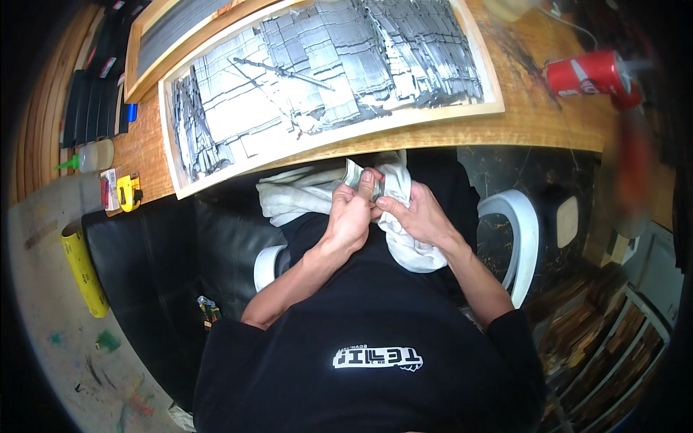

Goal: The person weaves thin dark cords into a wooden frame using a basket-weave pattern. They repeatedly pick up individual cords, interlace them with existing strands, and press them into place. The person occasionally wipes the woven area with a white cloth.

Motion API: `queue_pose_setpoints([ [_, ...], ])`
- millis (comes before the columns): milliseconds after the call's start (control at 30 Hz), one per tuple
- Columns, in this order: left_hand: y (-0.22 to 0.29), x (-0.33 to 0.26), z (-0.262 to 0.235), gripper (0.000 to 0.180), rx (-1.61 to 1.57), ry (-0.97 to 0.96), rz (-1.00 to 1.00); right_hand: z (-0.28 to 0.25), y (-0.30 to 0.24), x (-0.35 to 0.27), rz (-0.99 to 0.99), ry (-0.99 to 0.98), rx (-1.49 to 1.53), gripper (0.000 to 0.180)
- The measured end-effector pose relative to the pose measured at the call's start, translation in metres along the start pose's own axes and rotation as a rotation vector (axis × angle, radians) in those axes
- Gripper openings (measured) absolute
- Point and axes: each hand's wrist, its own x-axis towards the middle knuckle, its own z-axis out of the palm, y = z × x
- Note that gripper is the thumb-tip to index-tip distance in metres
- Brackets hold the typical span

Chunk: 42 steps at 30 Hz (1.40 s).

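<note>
Desk [577, 128]: wooden, carrying a pale wood frame [433, 121] filled with grey strips [299, 47].
Cloth [289, 195]: white, bunched just below the frame's near edge, spreading to both sides of the grip; its long axis seems to run roughly left to right.
Left hand [351, 215]: thumb and finger pinching a pale folded piece [353, 175], perhaps cloth, below the frame.
Right hand [419, 215]: close beside the left, below the frame, thumb pressed onto the cloth, nearer its hanging fold.
</note>
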Motion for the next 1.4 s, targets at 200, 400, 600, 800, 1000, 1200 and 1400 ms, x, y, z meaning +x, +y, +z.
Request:
queue_pose_setpoints([
  [200,0.009,0.009,-0.018,0.027,-0.061,-0.095,-0.154,-0.018,0.005,-0.016,0.004,-0.092,0.195,0.032],
  [400,0.013,0.007,-0.016,0.022,-0.094,-0.021,-0.142,-0.021,0.012,-0.016,0.206,-0.048,0.732,0.054],
  [600,-0.011,-0.007,0.008,0.022,0.129,0.075,0.052,0.007,0.022,-0.002,-0.014,0.081,-0.019,0.049],
  [800,-0.002,0.002,-0.009,0.022,0.016,0.057,-0.142,0.005,0.015,-0.008,-0.039,0.062,0.167,0.035],
  [1000,-0.009,-0.004,0.012,0.023,-0.039,0.092,0.001,0.015,0.021,0.0,0.074,0.131,0.197,0.035],
  [1200,-0.015,0.004,0.002,0.023,-0.049,0.051,-0.082,0.016,0.006,0.006,0.032,0.274,-0.439,0.039],
  [1400,-0.004,-0.006,0.007,0.023,-0.09,0.075,-0.076,0.013,0.013,0.006,0.035,0.273,-0.311,0.042],
])
